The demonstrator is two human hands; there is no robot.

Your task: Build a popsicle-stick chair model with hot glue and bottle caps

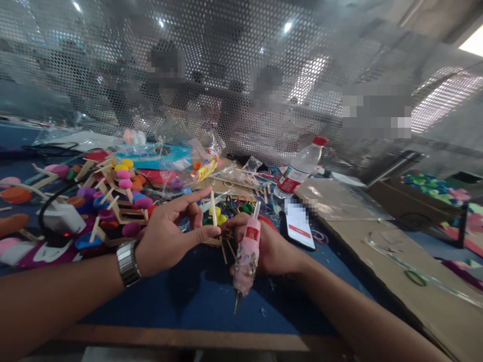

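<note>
My left hand, with a metal watch on its wrist, pinches a thin pale wooden stick upright between thumb and forefinger. In my right hand is a pink hot glue gun, its metal nozzle pointing down towards the table edge and a glue stick sticking out of its back end. The two hands are close together, right fingertips near the left thumb. Just behind them lie yellow and green round pieces and several loose wooden sticks, partly hidden by the hands.
Small wooden-stick builds with coloured round pieces crowd the left, beside a white plug adapter. A bottle with a red cap and a phone stand and lie right of centre. Cardboard covers the right side; perforated metal rises behind.
</note>
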